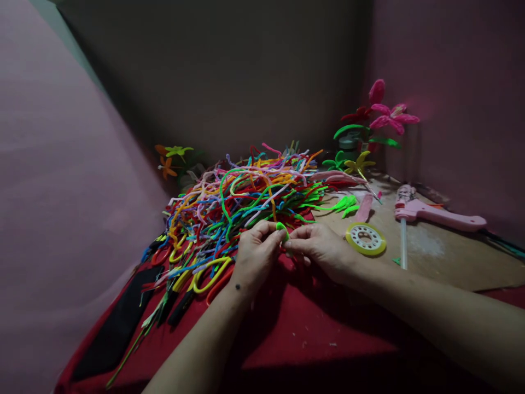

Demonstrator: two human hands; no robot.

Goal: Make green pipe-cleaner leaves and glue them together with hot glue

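Between my two hands is a short bright green pipe cleaner piece [281, 226], bent into a small curve. My left hand [259, 251] pinches it between thumb and forefinger. From the other side, the fingertips of my right hand [318, 246] close on its lower end. Most of the piece is hidden by my fingers. Just beyond my hands lies a big tangled heap of coloured pipe cleaners [246, 191]. Yellow-handled scissors [212, 276] rest at the heap's near side, left of my left hand.
A cardboard sheet [451, 262] on the right holds a pink glue gun [441, 213], a yellow tape roll [366, 239] and green fuzzy leaves [346, 204]. Pipe cleaner flowers [394, 116] stand behind. On the red cloth [311, 339], a black flat item [118, 328] lies at left.
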